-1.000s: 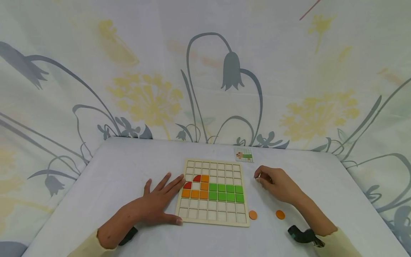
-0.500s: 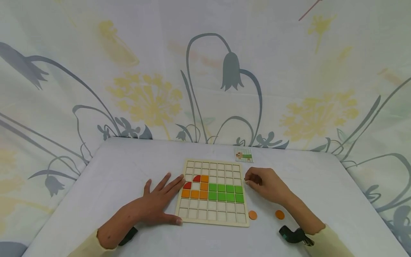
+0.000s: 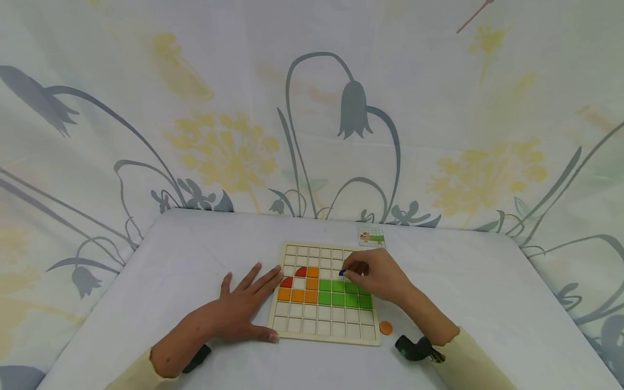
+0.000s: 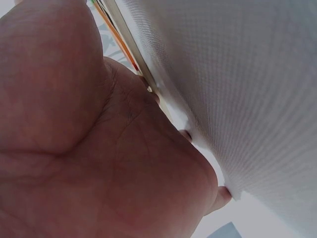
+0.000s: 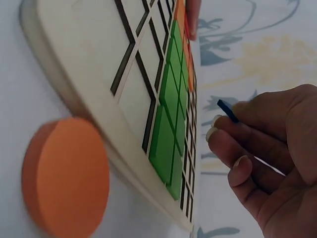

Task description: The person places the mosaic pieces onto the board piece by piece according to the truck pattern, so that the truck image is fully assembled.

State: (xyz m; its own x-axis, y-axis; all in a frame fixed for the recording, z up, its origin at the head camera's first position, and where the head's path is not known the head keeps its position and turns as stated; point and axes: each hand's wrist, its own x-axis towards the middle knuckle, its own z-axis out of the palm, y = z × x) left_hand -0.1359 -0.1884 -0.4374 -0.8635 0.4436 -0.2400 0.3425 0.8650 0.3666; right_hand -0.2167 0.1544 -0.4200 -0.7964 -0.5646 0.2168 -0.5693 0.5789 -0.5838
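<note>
A pale square grid board [image 3: 324,327] lies on the table, with several green squares [image 3: 338,299], several orange squares [image 3: 298,295] and two red rounded pieces [image 3: 301,272] set in its cells. My left hand [image 3: 239,311] is spread flat, fingertips and thumb at the board's left edge. Over the board's right half, my right hand [image 3: 380,273] pinches a small dark blue tile [image 5: 228,111] between thumb and fingers, above the green rows. The right wrist view shows the tile's thin edge sticking out past the fingertips. My right hand covers some cells in the head view.
An orange disc [image 3: 385,327] lies by the board's lower right corner. Behind the board is a small picture card [image 3: 371,236] with a gridded animal pattern. A flower-printed curtain [image 3: 234,146] hangs along the table's far edge.
My right hand has moved left from beside the board to over it, carrying the blue tile. A second orange disc is now hidden behind my right forearm. My left hand has stayed put.
</note>
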